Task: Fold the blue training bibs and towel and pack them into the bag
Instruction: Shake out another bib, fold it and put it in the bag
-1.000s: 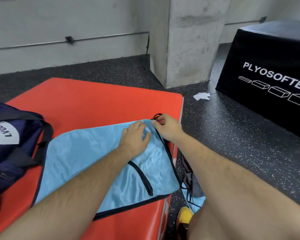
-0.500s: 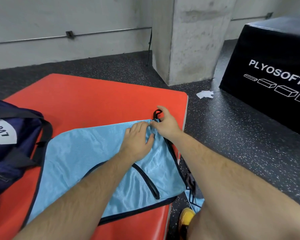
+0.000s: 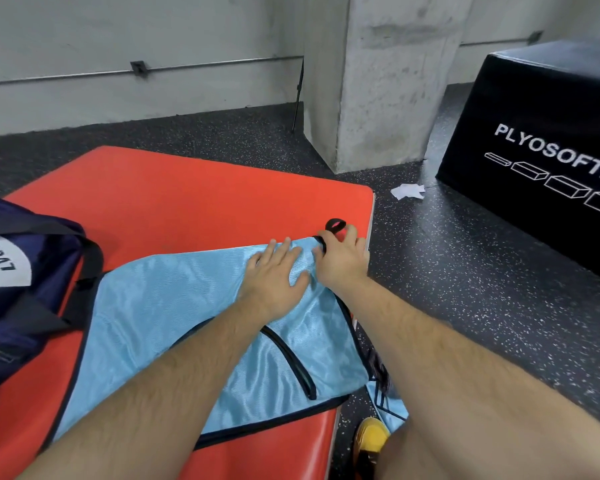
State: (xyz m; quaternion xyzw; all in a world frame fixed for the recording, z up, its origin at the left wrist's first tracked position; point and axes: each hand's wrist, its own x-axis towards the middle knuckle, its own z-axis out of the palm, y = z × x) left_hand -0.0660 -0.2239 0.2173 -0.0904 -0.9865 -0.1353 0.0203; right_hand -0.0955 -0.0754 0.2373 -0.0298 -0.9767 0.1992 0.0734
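A light blue training bib [image 3: 160, 327] with black trim lies spread on the red mat [image 3: 187, 202]. My left hand [image 3: 274, 278] rests flat on the bib's far right part, fingers apart. Right beside it, my right hand [image 3: 340, 261] pinches the bib's black strap loop [image 3: 335, 225] at the far right corner, close to the mat's edge. The navy bag [image 3: 18, 289] with a white label sits on the mat at the left, touching the bib's left edge. More light blue fabric [image 3: 385, 400] hangs off the mat by my right leg.
A concrete pillar [image 3: 378, 81] stands behind the mat. A black plyo box [image 3: 541, 133] is on the speckled floor at the right, with a white scrap of paper [image 3: 407, 192] near it. A yellow shoe [image 3: 371, 438] shows at the bottom.
My right hand has pulled the strap loop out toward the mat's far right corner. The left hand stays pressed on the bib. The view has tilted slightly.
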